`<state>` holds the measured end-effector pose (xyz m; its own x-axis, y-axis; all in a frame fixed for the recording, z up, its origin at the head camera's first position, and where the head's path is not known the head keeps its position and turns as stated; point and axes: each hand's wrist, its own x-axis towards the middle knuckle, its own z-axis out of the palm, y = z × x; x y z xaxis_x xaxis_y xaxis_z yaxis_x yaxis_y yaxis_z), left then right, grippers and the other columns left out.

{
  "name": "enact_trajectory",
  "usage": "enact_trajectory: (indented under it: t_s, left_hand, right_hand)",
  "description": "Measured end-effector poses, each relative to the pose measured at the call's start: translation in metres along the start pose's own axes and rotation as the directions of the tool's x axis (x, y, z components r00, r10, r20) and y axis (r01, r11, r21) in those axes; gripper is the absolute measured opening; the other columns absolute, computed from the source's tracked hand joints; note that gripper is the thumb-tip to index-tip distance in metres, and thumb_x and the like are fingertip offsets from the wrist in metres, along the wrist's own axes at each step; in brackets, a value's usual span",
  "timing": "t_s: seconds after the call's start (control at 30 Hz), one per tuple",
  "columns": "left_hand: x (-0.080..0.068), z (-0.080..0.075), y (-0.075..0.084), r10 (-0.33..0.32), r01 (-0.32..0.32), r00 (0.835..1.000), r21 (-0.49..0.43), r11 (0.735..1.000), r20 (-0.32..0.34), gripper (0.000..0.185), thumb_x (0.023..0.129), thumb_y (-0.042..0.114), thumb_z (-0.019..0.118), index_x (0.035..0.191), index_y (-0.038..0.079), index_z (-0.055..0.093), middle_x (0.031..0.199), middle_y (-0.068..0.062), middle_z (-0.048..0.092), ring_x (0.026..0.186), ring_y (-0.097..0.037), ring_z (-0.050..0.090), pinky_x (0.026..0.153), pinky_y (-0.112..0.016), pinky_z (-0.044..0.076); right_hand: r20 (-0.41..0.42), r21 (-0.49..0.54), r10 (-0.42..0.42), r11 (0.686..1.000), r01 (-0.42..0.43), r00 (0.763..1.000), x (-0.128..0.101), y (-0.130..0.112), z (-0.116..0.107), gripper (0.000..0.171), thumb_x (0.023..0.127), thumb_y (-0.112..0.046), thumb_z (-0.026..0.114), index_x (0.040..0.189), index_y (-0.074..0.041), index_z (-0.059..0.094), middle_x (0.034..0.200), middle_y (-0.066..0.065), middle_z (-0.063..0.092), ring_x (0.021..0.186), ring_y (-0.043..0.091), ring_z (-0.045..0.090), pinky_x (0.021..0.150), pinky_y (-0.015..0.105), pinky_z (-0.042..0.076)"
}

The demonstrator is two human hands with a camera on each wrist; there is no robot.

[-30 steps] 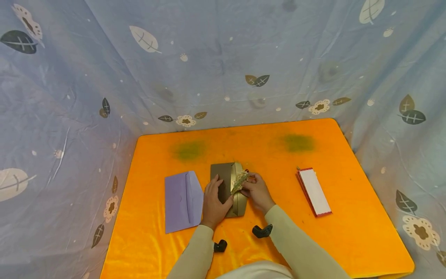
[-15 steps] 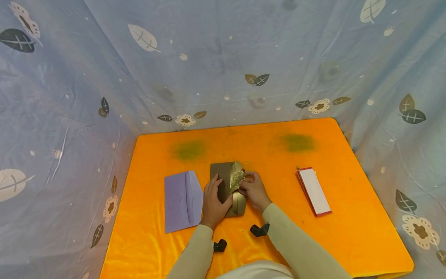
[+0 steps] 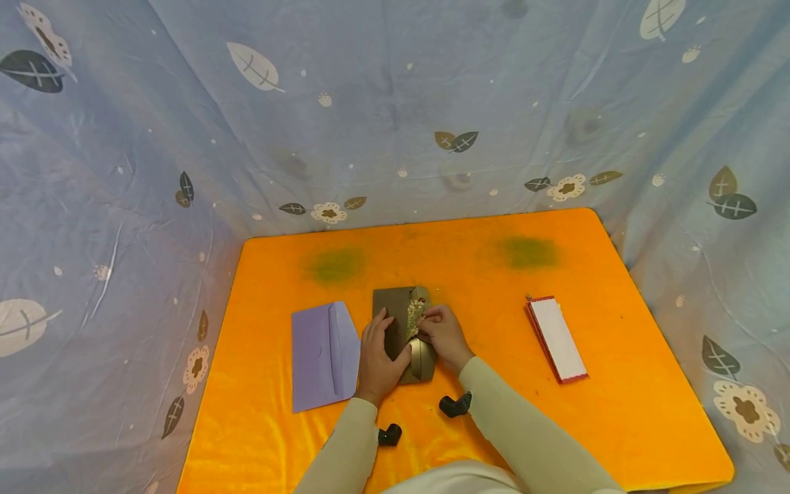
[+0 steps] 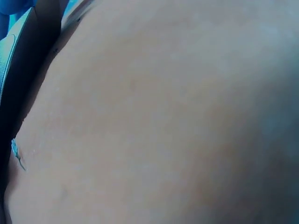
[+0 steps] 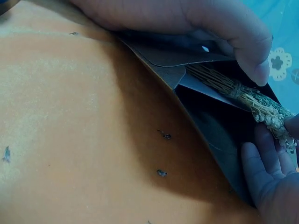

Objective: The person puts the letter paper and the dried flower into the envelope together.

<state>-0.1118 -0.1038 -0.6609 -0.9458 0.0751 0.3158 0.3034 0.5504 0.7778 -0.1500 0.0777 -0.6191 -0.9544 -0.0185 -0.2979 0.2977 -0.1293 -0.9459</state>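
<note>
A dark metallic envelope (image 3: 391, 300) lies at mid-table, its flap turned out to the right. My left hand (image 3: 379, 360) rests on it with extended fingers, the thumb lying over the edge of its mouth. With bent fingers my right hand (image 3: 446, 337) pinches a small bunch of dried flowers (image 3: 415, 317) at the mouth. In the right wrist view the tied stems (image 5: 217, 81) point into the pocket, where a pale edge shows; the flower heads (image 5: 271, 114) are by the right fingers. Mostly blurred skin fills the left wrist view, with a dark envelope strip (image 4: 35, 42) along its left.
To the left lies a purple envelope (image 3: 315, 357), flap outward. A white rectangular piece with red edges (image 3: 558, 339) sits at right. Small dried bits (image 5: 163, 135) are scattered on the orange cloth (image 3: 450, 254). Patterned curtains (image 3: 395, 103) surround the table.
My right hand has moved a little left with the dried flower bunch, which now lies more in line with the envelope's mouth. The left hand stays in place on the envelope.
</note>
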Motion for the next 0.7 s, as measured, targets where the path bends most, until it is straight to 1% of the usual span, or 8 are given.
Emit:
enact_trajectory:
  t_s: [0.13,0.4,0.53,0.63,0.7]
  left_hand:
    - [-0.0003,-0.0007,-0.0004,-0.005,0.005,1.000,-0.016,1.000,-0.010,0.063,0.095,0.026,0.078,0.150,0.005,0.056,0.170,-0.012,0.040,0.153,-0.036,0.038,0.119,-0.063,0.037]
    - [-0.0013,-0.0032,0.0019,0.012,-0.014,0.999,-0.050,0.999,-0.035,0.063,0.094,0.023,0.079,0.150,0.002,0.057,0.169,-0.016,0.041,0.152,-0.039,0.039,0.117,-0.065,0.038]
    - [-0.0017,-0.0032,0.0024,0.016,-0.018,0.999,-0.055,0.998,-0.039,0.064,0.093,0.023,0.080,0.149,0.001,0.057,0.169,-0.017,0.042,0.152,-0.040,0.039,0.118,-0.064,0.037]
    - [-0.0016,-0.0028,0.0017,0.023,-0.025,0.999,-0.052,0.998,-0.046,0.065,0.093,0.023,0.080,0.149,0.001,0.057,0.168,-0.017,0.042,0.152,-0.040,0.039,0.118,-0.064,0.037]
    - [-0.0016,-0.0023,0.0009,0.026,-0.028,0.999,-0.048,0.998,-0.047,0.065,0.093,0.023,0.079,0.149,0.001,0.057,0.168,-0.017,0.043,0.152,-0.040,0.039,0.118,-0.065,0.037]
  right_hand:
    - [-0.001,0.000,0.002,1.000,-0.002,1.000,0.0010,0.0007,0.0010,0.020,0.103,0.000,0.070,0.119,0.004,0.059,0.096,0.012,0.061,0.087,0.024,0.068,0.083,0.037,0.063]
    - [0.018,-0.008,0.001,1.000,-0.001,1.000,0.0013,0.0011,0.0053,0.024,0.103,-0.003,0.071,0.124,0.007,0.062,0.098,0.011,0.064,0.091,0.027,0.069,0.091,0.044,0.061]
    - [0.039,0.004,-0.017,1.000,0.017,0.999,0.0017,0.0005,0.0082,0.025,0.104,-0.003,0.071,0.124,0.009,0.064,0.098,0.011,0.065,0.090,0.025,0.067,0.089,0.040,0.061]
    - [0.052,0.008,-0.019,1.000,0.018,0.998,0.0037,0.0021,0.0093,0.024,0.104,-0.003,0.071,0.125,0.007,0.066,0.099,0.010,0.066,0.090,0.023,0.068,0.086,0.035,0.061]
    - [0.057,0.005,-0.014,1.000,0.013,0.998,0.0048,0.0034,0.0096,0.024,0.104,-0.003,0.071,0.126,0.006,0.067,0.101,0.011,0.067,0.091,0.022,0.068,0.086,0.033,0.061]
